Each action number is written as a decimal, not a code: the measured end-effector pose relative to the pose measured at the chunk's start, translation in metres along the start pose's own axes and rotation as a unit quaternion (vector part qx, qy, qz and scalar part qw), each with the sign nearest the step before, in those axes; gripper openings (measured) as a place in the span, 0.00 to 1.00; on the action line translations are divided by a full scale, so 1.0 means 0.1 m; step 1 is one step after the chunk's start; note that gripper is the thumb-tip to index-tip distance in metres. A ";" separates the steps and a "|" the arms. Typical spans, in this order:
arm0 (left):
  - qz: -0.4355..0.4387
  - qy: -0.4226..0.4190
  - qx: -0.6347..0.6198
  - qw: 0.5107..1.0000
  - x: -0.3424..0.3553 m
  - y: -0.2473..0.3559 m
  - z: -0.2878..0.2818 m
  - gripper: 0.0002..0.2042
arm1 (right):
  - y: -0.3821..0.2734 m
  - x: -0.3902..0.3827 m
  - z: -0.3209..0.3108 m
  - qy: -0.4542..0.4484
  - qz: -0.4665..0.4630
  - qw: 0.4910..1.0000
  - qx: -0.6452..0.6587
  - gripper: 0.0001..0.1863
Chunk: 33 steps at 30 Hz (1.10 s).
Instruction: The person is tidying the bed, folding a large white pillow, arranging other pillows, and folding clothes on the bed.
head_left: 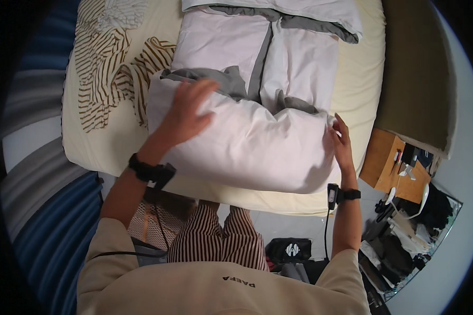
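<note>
A pale pink-white duvet (247, 147) with a grey underside lies on the bed, its near part turned over into a thick fold. Over the left part of this fold is my left hand (189, 113), slightly blurred, with fingers stretched and the thumb apart; nothing is in it. At the fold's right end, my right hand (341, 142) has its bent fingers closed on the duvet's edge. Grey cloth (215, 79) shows along the fold's far side. Farther up, another turned-back part of the duvet (320, 16) shows its grey border.
The bed has a cream fitted sheet (370, 94). Brown-striped cloth (108, 79) lies crumpled at the left. Blue and grey curtains (37, 210) hang along the left side. To the right stand a wooden cabinet (381, 157) and a rack (404, 252) with dark clothes. A black bag (288, 250) sits on the floor.
</note>
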<state>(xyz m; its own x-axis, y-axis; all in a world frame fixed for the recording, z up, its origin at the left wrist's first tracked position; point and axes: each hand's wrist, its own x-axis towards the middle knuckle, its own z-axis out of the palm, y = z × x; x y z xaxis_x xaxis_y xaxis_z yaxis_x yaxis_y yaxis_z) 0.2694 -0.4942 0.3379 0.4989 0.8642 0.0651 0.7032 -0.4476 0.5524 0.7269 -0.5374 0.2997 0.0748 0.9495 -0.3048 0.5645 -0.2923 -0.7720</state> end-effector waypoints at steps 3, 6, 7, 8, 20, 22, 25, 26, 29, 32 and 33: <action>0.012 -0.082 -0.038 0.996 0.35 0.39 0.34 0.32 | 0.01 0.32 0.23 -0.014 0.004 0.999 0.038 0.25; -0.035 -0.148 -0.012 0.988 0.46 0.38 0.71 0.27 | 0.29 0.60 0.49 -0.100 -0.079 0.990 -0.056 0.30; -0.060 -0.202 0.020 0.977 0.48 0.33 0.78 0.23 | 0.28 0.65 0.57 -0.132 -0.090 0.979 -0.130 0.34; -0.065 -0.203 0.021 0.977 0.45 0.31 0.80 0.23 | 0.23 0.67 0.66 -0.164 -0.103 0.960 -0.201 0.37; -0.011 -0.166 -0.108 0.980 0.04 0.52 0.48 0.12 | -0.77 1.04 1.18 -0.115 -0.276 0.954 0.016 0.14; -0.033 -0.167 -0.120 0.978 0.08 0.54 0.44 0.15 | -0.49 1.39 1.28 -0.106 -0.238 0.962 -0.081 0.16; -0.076 -0.153 -0.088 0.981 0.09 0.49 0.35 0.12 | -0.18 1.50 1.29 -0.117 -0.168 0.947 -0.247 0.14; -0.074 -0.138 -0.107 0.982 0.07 0.48 0.32 0.13 | -0.22 1.49 1.36 -0.125 -0.174 0.945 -0.247 0.14; -0.076 -0.113 -0.138 0.981 -0.02 0.47 0.32 0.14 | -0.43 1.42 1.51 -0.096 -0.155 0.924 -0.335 0.26; -0.068 -0.106 -0.124 0.984 -0.09 0.43 0.44 0.16 | -0.92 1.39 1.63 -0.144 -0.325 0.895 -0.269 0.37; -0.057 -0.110 -0.105 0.987 -0.12 0.42 0.48 0.18 | -1.06 1.37 1.76 -0.147 -0.326 0.895 -0.268 0.37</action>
<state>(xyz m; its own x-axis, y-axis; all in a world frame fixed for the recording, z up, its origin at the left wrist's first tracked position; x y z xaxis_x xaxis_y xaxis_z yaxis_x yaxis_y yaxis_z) 0.3169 -0.5348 0.3207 0.5370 0.8251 -0.1757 0.6520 -0.2738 0.7071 0.5331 -0.3962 0.2414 -0.5885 0.8043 -0.0825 0.7289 0.4836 -0.4846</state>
